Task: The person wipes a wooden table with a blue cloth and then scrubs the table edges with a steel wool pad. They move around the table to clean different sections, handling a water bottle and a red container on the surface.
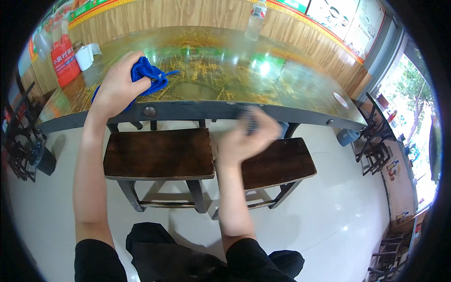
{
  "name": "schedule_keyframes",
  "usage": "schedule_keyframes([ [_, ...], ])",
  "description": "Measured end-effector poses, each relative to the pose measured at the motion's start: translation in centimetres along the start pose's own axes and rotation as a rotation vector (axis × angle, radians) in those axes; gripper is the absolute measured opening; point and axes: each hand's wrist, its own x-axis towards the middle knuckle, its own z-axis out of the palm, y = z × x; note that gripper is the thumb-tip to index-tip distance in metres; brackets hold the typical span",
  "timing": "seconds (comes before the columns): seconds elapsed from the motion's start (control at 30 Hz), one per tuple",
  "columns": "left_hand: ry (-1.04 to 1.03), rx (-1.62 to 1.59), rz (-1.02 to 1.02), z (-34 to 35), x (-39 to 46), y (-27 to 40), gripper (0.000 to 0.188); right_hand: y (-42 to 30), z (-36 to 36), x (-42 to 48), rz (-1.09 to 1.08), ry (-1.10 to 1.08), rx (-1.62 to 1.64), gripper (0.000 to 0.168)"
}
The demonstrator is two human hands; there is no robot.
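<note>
My left hand grips a crumpled blue cloth at the left front of a wooden table with a glossy top. One corner of the cloth sticks out to the right, and more of it shows below my wrist. My right hand is blurred in front of the table's dark front edge, above the right of two stools. Its fingers curl around a small dark object, too blurred to name. Light reflects off the tabletop beyond both hands.
A clear plastic bottle stands at the table's back. At the left end are a red holder bearing writing and white paper napkins. Two dark wooden stools stand before me. Bins sit on the floor at either side.
</note>
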Motion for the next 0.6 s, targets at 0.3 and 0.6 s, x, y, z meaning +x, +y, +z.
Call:
schedule_keyframes([
  [0.3,0.023,-0.033,0.038,-0.3,-0.3,-0.3,0.029,-0.2,0.0,0.4,0.13,0.07,-0.118,0.021],
  [0.6,-0.007,-0.027,0.011,-0.7,-0.5,-0.5,0.027,0.6,0.5,-0.2,0.169,0.096,-0.001,0.021],
])
